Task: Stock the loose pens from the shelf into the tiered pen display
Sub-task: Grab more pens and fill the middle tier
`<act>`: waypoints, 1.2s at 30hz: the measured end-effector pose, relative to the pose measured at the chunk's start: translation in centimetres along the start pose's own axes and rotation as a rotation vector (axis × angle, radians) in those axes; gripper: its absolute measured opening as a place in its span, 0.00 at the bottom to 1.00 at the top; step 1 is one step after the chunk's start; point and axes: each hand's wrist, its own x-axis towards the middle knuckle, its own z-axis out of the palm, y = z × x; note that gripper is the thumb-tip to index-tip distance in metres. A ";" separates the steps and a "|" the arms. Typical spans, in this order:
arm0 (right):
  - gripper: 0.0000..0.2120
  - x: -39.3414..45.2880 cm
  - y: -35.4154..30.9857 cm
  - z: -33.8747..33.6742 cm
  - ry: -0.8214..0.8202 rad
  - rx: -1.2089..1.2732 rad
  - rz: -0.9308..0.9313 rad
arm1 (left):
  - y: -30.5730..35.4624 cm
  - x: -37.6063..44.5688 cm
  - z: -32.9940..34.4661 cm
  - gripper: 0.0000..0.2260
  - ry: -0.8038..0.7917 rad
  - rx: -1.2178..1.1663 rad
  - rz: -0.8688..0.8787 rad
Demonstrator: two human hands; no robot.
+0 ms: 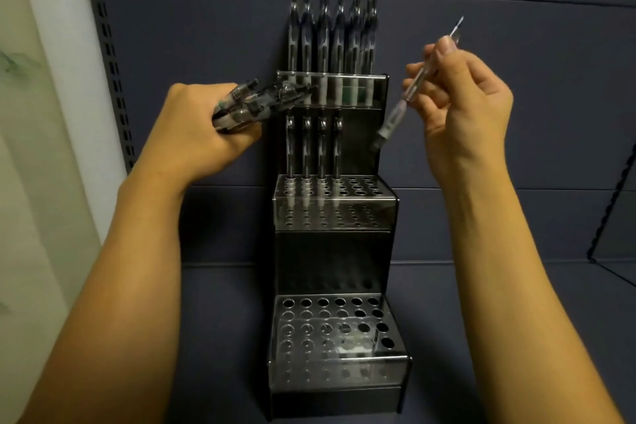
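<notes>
A: Status of display [335, 217]?

B: Three tiers. Top tier: back row filled with pens [332, 44]. Middle tier: four pens [313, 148] standing in the back row's left holes; two holes at the right of that row open, front rows open. Bottom tier [330, 334]: no pens, all holes vacant.

A: Stock in hand?

B: Left hand [196, 134] grips a bundle [261, 101], fingers curled round it, held left of the display. Right hand [461, 93] pinches one pen [409, 93], tilted, lower end near the middle tier's right side, not yet seated.

A: Progress?

B: Judged under half done. Most of the middle tier and the whole bottom tier remain.
</notes>
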 end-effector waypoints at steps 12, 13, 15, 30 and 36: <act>0.09 0.1 1.5 0.6 -0.084 -0.222 0.152 | -0.8 0.0 1.2 0.13 -0.052 -0.021 -0.071; 0.09 0.1 1.7 0.7 -0.070 -0.205 0.159 | -0.9 0.0 1.2 0.12 -0.058 -0.020 -0.073; 0.09 0.0 2.1 1.0 -0.055 -0.191 0.174 | -0.9 0.0 1.2 0.11 -0.061 -0.020 -0.081; 0.12 -0.3 2.7 1.0 -0.099 -0.839 0.127 | -1.0 0.0 0.7 0.12 -0.069 -0.030 -0.092; 0.17 -0.8 2.7 1.1 -0.232 -1.070 0.201 | -0.8 0.0 0.4 0.14 -0.109 -0.027 -0.113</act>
